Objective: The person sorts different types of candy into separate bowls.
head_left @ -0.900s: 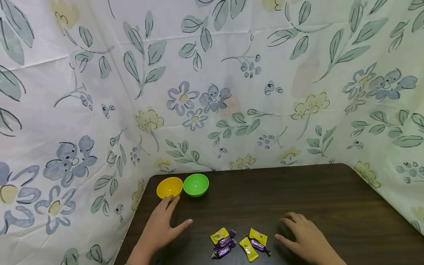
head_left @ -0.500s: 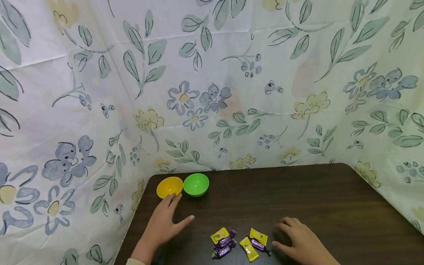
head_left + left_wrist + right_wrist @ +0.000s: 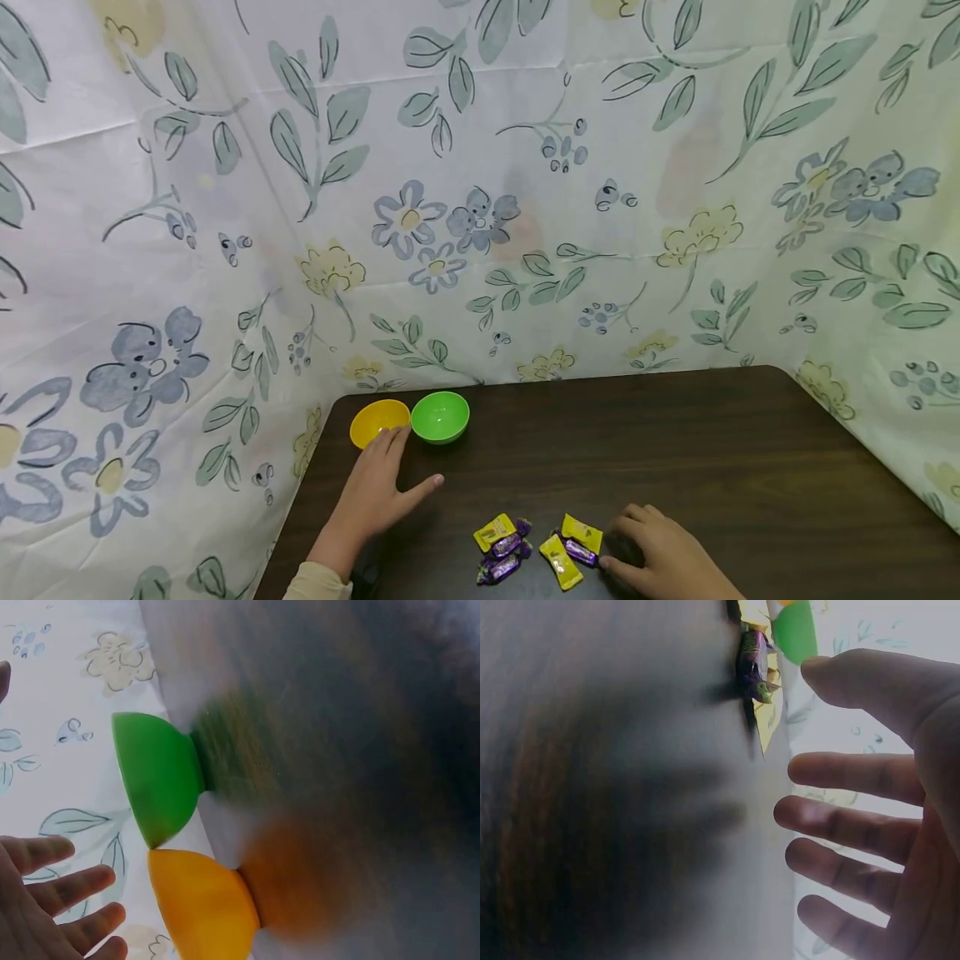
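Note:
My left hand (image 3: 378, 496) is held with fingers extended at the near side of the yellow bowl (image 3: 366, 423), overlapping its rim in the head view. Touching that bowl, a green bowl (image 3: 440, 417) stands to its right. My right hand (image 3: 663, 554) hovers beside the right-hand candy group, its thumb tip close to a purple-wrapped candy (image 3: 580, 552). Two yellow-wrapped candies (image 3: 560, 563) lie against that purple one. The left-hand group has one yellow candy (image 3: 493, 532) and two purple candies (image 3: 501, 570). In the right wrist view the fingers (image 3: 840, 821) are spread and hold nothing.
The dark wooden table (image 3: 615, 442) carries the bowls at its far left corner and the candies near the front middle. A floral cloth (image 3: 555, 208) hangs behind the table and along both sides.
My right hand has moved left and nearer to the right-hand candies. My left hand has shifted slightly right and forward at the yellow bowl. The bowls and candies lie as before.

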The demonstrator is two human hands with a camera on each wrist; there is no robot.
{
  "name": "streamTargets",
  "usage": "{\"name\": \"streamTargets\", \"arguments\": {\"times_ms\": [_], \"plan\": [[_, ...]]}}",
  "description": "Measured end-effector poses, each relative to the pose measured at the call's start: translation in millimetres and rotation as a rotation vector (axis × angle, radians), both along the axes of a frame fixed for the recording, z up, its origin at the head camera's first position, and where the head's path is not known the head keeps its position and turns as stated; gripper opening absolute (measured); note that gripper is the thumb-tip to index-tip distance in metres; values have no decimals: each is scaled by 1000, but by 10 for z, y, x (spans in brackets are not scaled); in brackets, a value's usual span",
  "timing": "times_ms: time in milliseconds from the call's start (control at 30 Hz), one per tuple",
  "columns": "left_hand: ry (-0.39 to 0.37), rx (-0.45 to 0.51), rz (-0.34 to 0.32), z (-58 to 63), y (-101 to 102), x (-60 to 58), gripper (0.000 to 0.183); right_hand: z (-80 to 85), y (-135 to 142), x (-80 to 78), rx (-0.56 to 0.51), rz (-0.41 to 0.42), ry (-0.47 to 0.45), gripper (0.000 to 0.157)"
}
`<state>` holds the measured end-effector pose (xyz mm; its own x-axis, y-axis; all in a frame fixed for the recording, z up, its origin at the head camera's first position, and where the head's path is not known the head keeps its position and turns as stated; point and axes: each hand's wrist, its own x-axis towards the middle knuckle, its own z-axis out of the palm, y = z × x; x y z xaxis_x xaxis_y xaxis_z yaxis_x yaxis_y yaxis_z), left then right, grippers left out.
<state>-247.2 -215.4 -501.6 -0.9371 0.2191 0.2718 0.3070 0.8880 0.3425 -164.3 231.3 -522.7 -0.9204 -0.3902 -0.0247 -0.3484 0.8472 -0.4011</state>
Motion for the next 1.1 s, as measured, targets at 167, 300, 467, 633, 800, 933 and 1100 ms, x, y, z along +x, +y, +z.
{"name": "streamTargets", "arguments": {"times_ms": [167, 300, 467, 633, 800, 933, 1100], "plan": [[7, 8, -11, -17, -1, -95, 108, -8, -30, 7, 2, -11, -14, 48], [-25, 8, -7, -45, 9, -168, 110, -29, -54, 11, -16, -4, -21, 47], [-27, -2, -17, -80, 30, -267, 113, -57, -89, 12, -8, -5, -10, 46], [19, -6, -41, -76, 55, -411, 112, -58, -125, 13, -12, 3, 20, 43], [19, -23, -34, -59, 68, -558, 112, -66, -144, 1, -41, 29, 53, 38], [16, -36, -27, -75, 86, -646, 112, -59, -172, 4, -45, 32, 45, 33], [7, -27, -16, -124, 103, -735, 111, -64, -199, 24, -47, 24, 48, 24]]}}
